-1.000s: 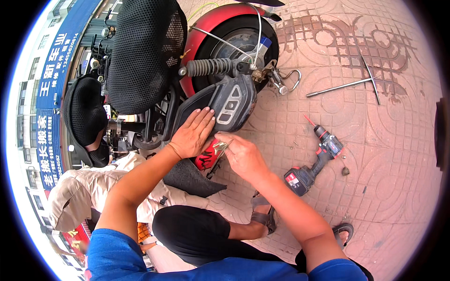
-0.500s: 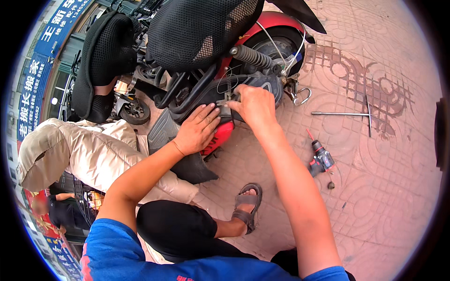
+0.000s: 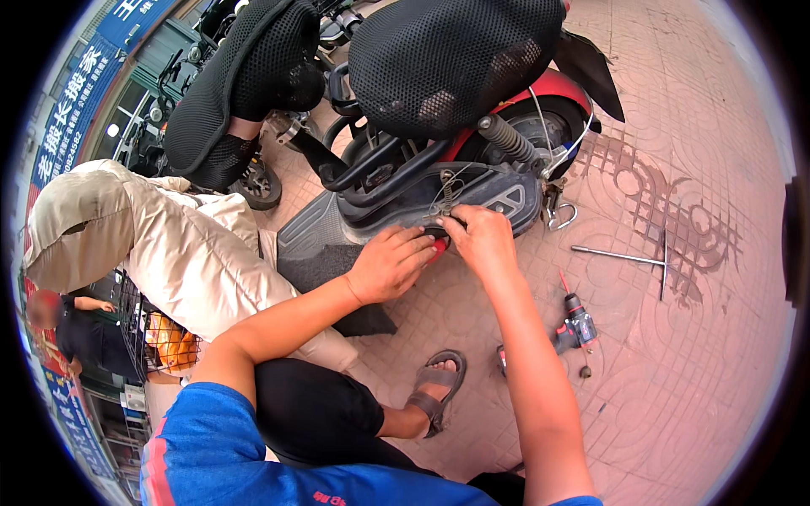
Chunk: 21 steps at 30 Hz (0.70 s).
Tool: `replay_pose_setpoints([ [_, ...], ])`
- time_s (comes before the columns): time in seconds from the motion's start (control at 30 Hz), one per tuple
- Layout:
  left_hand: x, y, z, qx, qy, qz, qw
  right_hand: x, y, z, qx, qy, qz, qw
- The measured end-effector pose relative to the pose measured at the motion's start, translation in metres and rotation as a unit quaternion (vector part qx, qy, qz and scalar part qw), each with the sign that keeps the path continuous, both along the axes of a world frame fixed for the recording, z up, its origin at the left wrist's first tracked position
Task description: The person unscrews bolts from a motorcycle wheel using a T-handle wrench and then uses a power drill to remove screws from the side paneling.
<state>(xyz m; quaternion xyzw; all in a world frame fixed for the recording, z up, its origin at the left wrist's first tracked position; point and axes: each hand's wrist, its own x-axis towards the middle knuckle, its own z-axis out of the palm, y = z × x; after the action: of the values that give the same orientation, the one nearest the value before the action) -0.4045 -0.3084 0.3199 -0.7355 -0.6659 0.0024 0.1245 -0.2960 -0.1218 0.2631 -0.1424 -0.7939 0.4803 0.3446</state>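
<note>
The scooter's dark side cover (image 3: pixel 498 201) lies just beyond both of my hands. A thin coil spring (image 3: pixel 447 192) and a loop of wire stand up from it. My left hand (image 3: pixel 393 265) is closed, its fingertips pressed together over a small dark part (image 3: pixel 434 229) at the scooter's lower edge. From the right, my right hand (image 3: pixel 483 240) pinches the same part's other end between thumb and fingers. Below them a bit of red surface (image 3: pixel 439 247) shows. The fingers partly cover the dark part, so its exact kind is unclear.
On the paving to the right lie a cordless drill (image 3: pixel 575 327) and a T-handle wrench (image 3: pixel 620 255). A black mesh-covered seat (image 3: pixel 456 67) overhangs the far side. At left is a beige padded cover (image 3: pixel 169 240); a person (image 3: pixel 93 333) stands beyond it near a wire basket (image 3: pixel 156 337).
The view has shifted, so the scooter sits farther right and lower. My left fingers have moved from lying flat to bending over the dark part. The lettered red surface is now mostly hidden.
</note>
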Motion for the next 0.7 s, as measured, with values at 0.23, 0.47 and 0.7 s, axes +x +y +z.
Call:
replay_pose_setpoints([
  [0.23,-0.019,-0.032,0.016,0.16,-0.063,0.09,0.981,-0.01,-0.04,0.0,0.073,0.055,0.068,0.994],
  [0.47,-0.018,-0.067,0.014,0.081,-0.063,0.068,0.992,0.037,-0.018,-0.039,-0.07,-0.023,0.035,0.997],
  [0.7,0.026,-0.082,-0.046,-0.138,-0.215,0.027,0.966,0.084,-0.017,-0.054,-0.161,-0.195,0.158,0.955],
])
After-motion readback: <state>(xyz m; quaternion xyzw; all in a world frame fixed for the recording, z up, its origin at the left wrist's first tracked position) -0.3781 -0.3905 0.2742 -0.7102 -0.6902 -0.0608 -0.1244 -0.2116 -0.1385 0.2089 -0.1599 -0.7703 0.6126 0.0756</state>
